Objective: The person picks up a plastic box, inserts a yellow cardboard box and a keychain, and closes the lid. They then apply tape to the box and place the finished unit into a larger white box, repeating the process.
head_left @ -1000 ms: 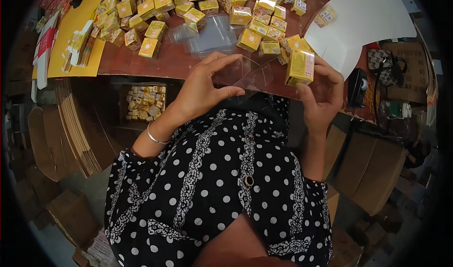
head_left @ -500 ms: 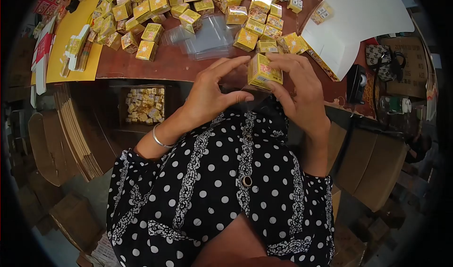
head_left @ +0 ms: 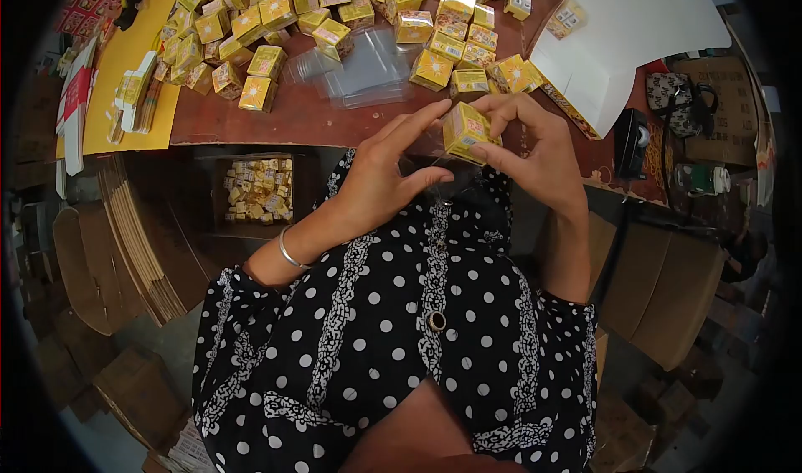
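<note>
My right hand (head_left: 535, 151) grips a small yellow box (head_left: 465, 132) between thumb and fingers, just beyond the table's front edge. To its left is my left hand (head_left: 384, 168), thumb and index finger curved apart around a clear plastic sleeve (head_left: 424, 149), whose outline is faint. The box sits at the right side of the sleeve; whether it is inside the film I cannot tell. Flat clear sleeves (head_left: 363, 70) lie on the red-brown table (head_left: 251, 128) beyond my hands. Many similar yellow boxes (head_left: 276, 9) are heaped behind them.
An open white carton (head_left: 597, 72) stands at the right, beside a black tape dispenser (head_left: 632, 143). Yellow card (head_left: 159, 130) and folded cartons (head_left: 77, 109) are at the left. Below the table edge, an open box (head_left: 259, 190) holds small yellow-and-white pieces.
The yellow box has tilted slightly in my right hand, whose fingers are more bent. My left hand has shifted slightly right and down.
</note>
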`<state>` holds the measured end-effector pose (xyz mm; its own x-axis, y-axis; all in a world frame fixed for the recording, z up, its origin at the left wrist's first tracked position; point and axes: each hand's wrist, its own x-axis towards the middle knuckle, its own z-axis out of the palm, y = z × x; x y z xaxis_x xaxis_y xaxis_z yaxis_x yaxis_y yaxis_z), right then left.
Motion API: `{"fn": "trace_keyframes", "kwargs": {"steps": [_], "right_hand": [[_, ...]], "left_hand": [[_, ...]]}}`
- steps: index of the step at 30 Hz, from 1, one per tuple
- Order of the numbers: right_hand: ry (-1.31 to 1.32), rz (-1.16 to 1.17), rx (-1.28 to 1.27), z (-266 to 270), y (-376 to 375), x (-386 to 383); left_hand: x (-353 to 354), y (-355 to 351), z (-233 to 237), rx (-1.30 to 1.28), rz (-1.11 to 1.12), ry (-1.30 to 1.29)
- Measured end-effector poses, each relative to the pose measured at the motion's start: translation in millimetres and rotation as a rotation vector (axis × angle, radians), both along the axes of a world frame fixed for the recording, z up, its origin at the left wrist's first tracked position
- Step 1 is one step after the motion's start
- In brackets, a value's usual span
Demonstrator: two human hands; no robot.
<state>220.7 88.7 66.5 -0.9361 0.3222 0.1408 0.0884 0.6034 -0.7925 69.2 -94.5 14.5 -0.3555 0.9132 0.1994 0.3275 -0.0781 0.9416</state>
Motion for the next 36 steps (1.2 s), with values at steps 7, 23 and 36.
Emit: {"fn": "trace_keyframes", "kwargs": {"steps": [7,23,36], "right_hand": [[0.203,-0.191,-0.360,-27.4,-10.5,-4.7],[0.190,-0.109,0.130,-30.6,-16.4,5.1],[0.385,-0.152,-0.370,-70.3,-50.7,-5.8]], "left_hand": [[2.4,3.4,-4.8,0.051,0.038,-0.219],[8.7,4.6,-11.0,0.052,-0.037,-0.523],[-2.4,-0.9,-10.8,0.062,-0.096,-0.566]]}}
